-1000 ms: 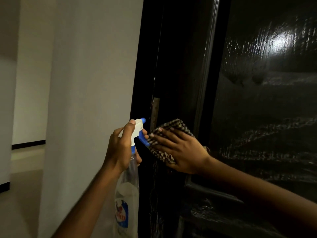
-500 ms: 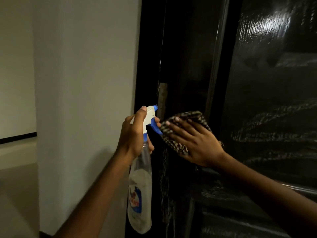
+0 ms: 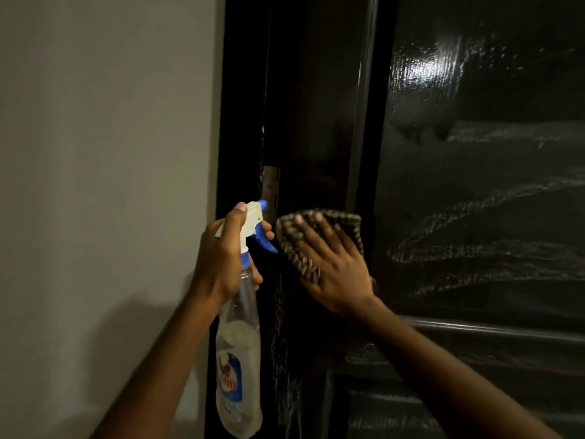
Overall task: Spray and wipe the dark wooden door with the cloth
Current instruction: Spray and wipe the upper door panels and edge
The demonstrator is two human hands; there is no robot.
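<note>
Against the door edge: both hands work side by side at the left stile of the dark wooden door (image 3: 316, 106), in a dim room.
Door surface: glossy, near-black wood with a raised moulding beside a large panel; the panel shows pale curved wet streaks and a bright glare patch near the top right.
Door frame: a black upright strip (image 3: 240, 90) stands between the door and the wall, with a dull metal plate (image 3: 270, 185) set at the door edge just above the spray nozzle.
Wall: plain pale grey-white painted wall (image 3: 104, 153) fills the left half of the view, carrying a soft shadow low down.
Left hand: the left hand (image 3: 221, 261) is closed around the neck of the clear plastic spray bottle with white head and blue trigger (image 3: 239, 359); its forefinger lies along the top of the head and other fingers are at the trigger.
Spray bottle: upright, hanging below the fist, nozzle pointing at the door edge; a blue and red label sits on its lower body.
Right hand: the right hand (image 3: 332, 264) lies flat with fingers spread, pressing the brown and cream checked cloth (image 3: 304, 236) against the door stile.
Cloth: bunched under the palm, touching the door, just beside the blue trigger.
Count: two hands, one bottle, one cloth, one door.
</note>
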